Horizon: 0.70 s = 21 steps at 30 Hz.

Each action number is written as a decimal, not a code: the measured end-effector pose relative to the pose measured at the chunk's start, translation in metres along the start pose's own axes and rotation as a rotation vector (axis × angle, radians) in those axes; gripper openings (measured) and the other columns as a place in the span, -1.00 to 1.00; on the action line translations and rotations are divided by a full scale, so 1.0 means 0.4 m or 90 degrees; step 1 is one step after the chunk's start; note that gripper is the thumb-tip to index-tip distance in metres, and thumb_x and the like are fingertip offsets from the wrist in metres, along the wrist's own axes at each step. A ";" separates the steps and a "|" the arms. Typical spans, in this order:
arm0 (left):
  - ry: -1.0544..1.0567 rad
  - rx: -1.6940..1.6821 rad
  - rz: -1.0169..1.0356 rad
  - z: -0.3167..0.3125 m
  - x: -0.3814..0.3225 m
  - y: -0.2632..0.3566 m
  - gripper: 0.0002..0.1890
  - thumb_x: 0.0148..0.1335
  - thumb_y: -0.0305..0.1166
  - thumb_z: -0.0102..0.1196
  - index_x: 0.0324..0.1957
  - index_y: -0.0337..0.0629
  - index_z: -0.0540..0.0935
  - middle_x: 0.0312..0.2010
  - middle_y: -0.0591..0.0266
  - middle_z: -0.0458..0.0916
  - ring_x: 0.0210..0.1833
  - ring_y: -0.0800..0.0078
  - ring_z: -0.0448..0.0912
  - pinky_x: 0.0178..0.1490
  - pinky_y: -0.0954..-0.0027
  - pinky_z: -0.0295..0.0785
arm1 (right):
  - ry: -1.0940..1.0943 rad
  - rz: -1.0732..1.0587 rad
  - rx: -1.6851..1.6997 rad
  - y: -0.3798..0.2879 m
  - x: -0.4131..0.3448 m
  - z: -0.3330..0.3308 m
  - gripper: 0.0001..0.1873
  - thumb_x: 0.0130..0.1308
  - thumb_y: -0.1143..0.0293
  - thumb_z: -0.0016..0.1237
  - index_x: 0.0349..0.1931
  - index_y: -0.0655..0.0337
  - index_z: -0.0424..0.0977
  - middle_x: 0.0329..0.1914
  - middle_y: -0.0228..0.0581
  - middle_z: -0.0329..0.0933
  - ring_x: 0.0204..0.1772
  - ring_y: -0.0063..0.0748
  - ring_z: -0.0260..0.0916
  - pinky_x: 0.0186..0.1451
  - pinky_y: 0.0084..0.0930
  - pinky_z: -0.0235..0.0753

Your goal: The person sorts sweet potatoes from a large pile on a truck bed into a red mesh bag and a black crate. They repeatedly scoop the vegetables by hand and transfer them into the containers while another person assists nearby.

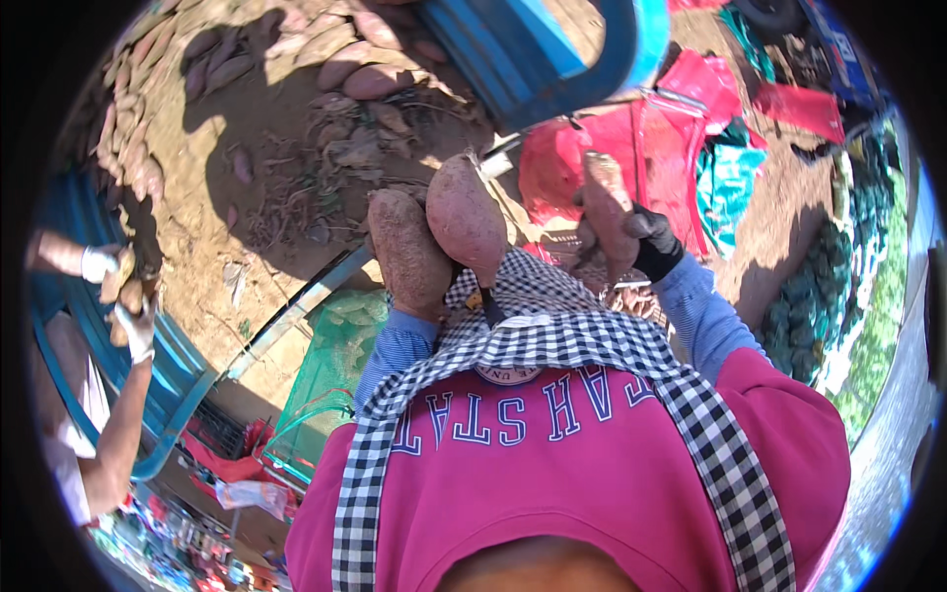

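My left hand (450, 287), mostly hidden, is under a large rough brown-red sweet potato (410, 251). A rounder pink sweet potato (466, 211) with a thin dark lower end rests against it, apparently in the same hold. On the right, my right hand (655, 233), in a dark glove, grips a long sweet potato (610, 207) upright, with fingers around both sides. A checked apron (547, 337) lies below both hands.
Blue plastic chairs or racks stand ahead (510, 59) and at left (170, 385), where a co-worker's gloved hands (137, 329) hold sweet potatoes. Sweet potatoes (377, 80) lie on the soil. Green mesh (344, 348) is near my left arm, red sacks (666, 155) beyond my right hand.
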State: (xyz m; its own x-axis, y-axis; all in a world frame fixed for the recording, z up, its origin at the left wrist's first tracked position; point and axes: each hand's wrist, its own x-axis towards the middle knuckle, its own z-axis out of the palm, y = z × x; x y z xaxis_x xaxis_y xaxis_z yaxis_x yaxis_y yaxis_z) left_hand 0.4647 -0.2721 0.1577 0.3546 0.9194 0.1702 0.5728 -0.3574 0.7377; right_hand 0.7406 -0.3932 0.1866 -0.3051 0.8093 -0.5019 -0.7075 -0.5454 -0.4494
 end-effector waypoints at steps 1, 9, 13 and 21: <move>-0.004 0.007 0.026 0.002 0.008 0.032 -0.77 -0.04 -0.35 0.09 -0.34 -0.27 0.52 -0.29 -0.04 0.42 -0.18 -0.01 0.33 -0.10 0.09 0.21 | 0.069 0.015 -0.030 -0.017 -0.087 -0.046 -0.15 -0.05 0.15 0.12 0.22 0.33 0.05 -0.19 0.08 0.44 -0.20 0.04 0.50 0.00 0.08 0.48; 0.217 -0.086 0.014 -0.074 0.037 0.042 -0.71 0.08 -0.23 0.06 -0.23 -0.22 0.50 -0.20 0.06 0.46 -0.10 0.12 0.39 -0.02 0.17 0.29 | 0.758 -0.170 -0.651 -0.081 -0.161 -0.536 -0.28 0.05 0.11 0.15 0.16 0.29 0.23 0.02 0.08 0.43 0.09 -0.05 0.39 0.16 -0.29 0.36; 0.320 -0.406 -0.160 -0.185 -0.031 -0.032 -0.63 0.14 -0.12 0.02 -0.13 -0.18 0.48 -0.13 0.07 0.46 -0.03 0.17 0.40 0.03 0.19 0.32 | 0.650 -0.167 -0.914 -0.111 -0.098 -0.561 -0.39 0.07 0.10 0.13 0.04 0.34 0.40 0.05 -0.01 0.47 0.14 -0.20 0.38 0.17 -0.37 0.32; 0.732 -0.869 -0.303 -0.369 -0.471 -0.168 -0.55 0.20 -0.07 -0.02 0.01 -0.16 0.42 -0.02 0.09 0.43 0.08 0.23 0.38 0.11 0.20 0.33 | 0.142 -0.098 -0.894 0.028 0.145 -0.252 -0.84 0.21 0.49 -0.03 -0.20 0.23 0.50 -0.18 -0.35 0.54 -0.15 -0.57 0.44 -0.14 -0.61 0.41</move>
State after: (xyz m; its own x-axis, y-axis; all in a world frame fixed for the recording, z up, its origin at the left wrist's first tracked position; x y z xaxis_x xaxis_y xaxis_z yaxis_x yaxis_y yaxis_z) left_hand 0.2502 -0.3969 0.1727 -0.5911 0.7449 -0.3095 -0.6696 -0.2392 0.7032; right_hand 0.7791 -0.3742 0.0780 -0.0865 0.9006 -0.4260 0.5231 -0.3228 -0.7888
